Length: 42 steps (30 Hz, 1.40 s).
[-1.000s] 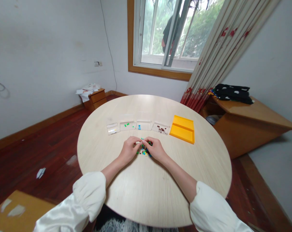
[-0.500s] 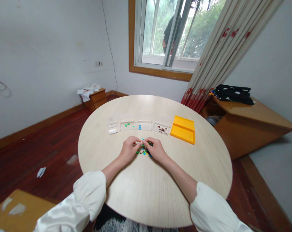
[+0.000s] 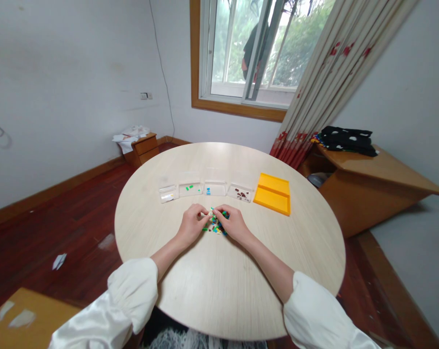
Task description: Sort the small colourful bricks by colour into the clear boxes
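Observation:
On the round table, a small pile of mixed toy building bricks in green, blue, yellow, brown and white lies between my hands. The fingers of my left hand are closed in a pinch at a small white building brick. Thumb and fingertips of my right hand meet at the same piece from the right, just above the pile. Fingers hide most of that piece. Part of the pile is covered by my right hand.
Beyond my hands stands a row of clear open boxes: one with pale pieces, one with green bricks, one with blue bricks, one with brown bricks. A yellow open case lies at their right. A person is outside the window.
The whole view has shifted slightly left. My hands stay together over the pile, with the fingertips a little further apart and more of the bricks showing between them.

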### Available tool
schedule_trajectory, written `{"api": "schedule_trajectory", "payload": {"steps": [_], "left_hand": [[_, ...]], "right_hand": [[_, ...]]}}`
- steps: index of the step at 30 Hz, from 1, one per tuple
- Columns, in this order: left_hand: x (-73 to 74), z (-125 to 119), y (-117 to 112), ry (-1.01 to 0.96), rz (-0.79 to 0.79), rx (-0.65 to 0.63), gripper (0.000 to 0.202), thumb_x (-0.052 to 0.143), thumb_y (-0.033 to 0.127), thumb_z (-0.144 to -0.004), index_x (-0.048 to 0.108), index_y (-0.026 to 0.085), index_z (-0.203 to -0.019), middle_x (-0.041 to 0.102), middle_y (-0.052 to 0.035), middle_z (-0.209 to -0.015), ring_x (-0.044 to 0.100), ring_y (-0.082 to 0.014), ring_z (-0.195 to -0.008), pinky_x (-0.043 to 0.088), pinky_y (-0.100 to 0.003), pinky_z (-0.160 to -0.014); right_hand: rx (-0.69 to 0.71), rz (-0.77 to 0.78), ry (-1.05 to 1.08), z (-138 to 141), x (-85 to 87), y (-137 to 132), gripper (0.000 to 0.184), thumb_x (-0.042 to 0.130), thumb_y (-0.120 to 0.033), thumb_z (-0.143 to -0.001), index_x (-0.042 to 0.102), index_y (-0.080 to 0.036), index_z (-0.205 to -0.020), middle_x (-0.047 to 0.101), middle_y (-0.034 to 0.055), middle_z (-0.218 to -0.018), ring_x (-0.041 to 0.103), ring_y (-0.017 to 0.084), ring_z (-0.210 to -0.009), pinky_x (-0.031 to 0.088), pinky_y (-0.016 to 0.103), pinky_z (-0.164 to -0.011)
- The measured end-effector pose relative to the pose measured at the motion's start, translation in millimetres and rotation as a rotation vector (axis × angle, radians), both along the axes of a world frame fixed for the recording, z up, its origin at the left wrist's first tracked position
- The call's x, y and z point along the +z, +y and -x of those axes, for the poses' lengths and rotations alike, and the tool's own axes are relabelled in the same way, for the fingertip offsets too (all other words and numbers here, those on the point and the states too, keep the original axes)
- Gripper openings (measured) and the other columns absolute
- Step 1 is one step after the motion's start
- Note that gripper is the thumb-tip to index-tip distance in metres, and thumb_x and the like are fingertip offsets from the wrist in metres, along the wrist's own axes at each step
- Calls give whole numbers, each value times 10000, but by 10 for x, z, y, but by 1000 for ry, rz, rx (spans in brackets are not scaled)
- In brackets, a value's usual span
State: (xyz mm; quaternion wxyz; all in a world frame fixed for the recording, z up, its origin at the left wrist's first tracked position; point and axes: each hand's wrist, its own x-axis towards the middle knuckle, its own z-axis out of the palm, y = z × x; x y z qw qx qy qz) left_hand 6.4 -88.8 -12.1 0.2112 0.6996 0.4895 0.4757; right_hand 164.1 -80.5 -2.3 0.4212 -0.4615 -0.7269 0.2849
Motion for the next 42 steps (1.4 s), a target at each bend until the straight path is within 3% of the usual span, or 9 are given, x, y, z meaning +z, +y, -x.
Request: {"api": "schedule_trajectory", "payload": {"steps": [13,17,20,22,25,31,36,39,42], "left_hand": [[30,2,-23,61,-75,-56,71,609,184,-733,568,175,-676,572,2,-687,491,-129,-674,381,-242,-634],[53,56,22,-15,-6,17,101,634,253,-722,626,167,-772,614,-12,-722,500,-129,-655,397,-250,-638],[32,105,88,-77,93,81,145,596,275,-735,644,154,-800,621,-13,-697,497,-124,-608,399,-250,-613],[10,127,126,-103,141,95,173,565,283,-743,651,146,-805,630,-16,-695,498,-124,-590,397,-251,-600],[-21,141,154,-121,158,107,206,538,299,-747,656,140,-804,645,-24,-701,506,-128,-592,400,-254,-601],[-83,155,163,-90,147,117,236,511,302,-769,666,136,-832,669,-44,-750,529,-140,-625,420,-263,-629],[-76,200,217,95,153,49,228,499,192,-768,691,150,-883,676,-63,-835,559,-147,-680,443,-275,-689],[3,219,279,259,185,-91,226,539,160,-745,706,152,-897,671,-69,-833,574,-155,-709,449,-279,-717],[84,201,337,376,231,-203,231,574,156,-731,717,151,-911,667,-75,-854,579,-157,-718,449,-276,-723]], "right_hand": [[8,-33,-34,-8,56,12,142,565,-271,-778,636,-171,-706,641,17,-703,569,138,-681,436,259,-673],[-311,-163,-134,-472,252,255,168,514,-269,-811,632,-157,-768,653,46,-784,562,155,-760,405,276,-737],[-642,-67,-401,-955,325,436,201,463,-250,-852,627,-136,-828,641,100,-892,531,179,-845,341,324,-787],[-715,-4,-450,-1196,289,506,205,451,-187,-837,621,-120,-745,615,137,-852,508,202,-835,308,357,-756],[-732,78,-512,-1359,163,550,196,526,-163,-781,582,-145,-594,556,97,-708,475,204,-774,273,355,-701],[-749,116,-567,-1391,55,556,220,633,-218,-722,557,-175,-519,463,45,-593,430,223,-755,235,365,-685],[-797,57,-556,-1410,130,504,176,585,-244,-772,607,-147,-626,557,124,-752,434,252,-832,241,385,-715],[-757,-21,-523,-1212,161,473,193,508,-263,-839,639,-132,-784,590,141,-912,452,239,-897,267,374,-769],[-551,-77,-497,-796,136,408,144,528,-240,-839,648,-166,-809,617,59,-877,499,174,-855,315,306,-787]]}}
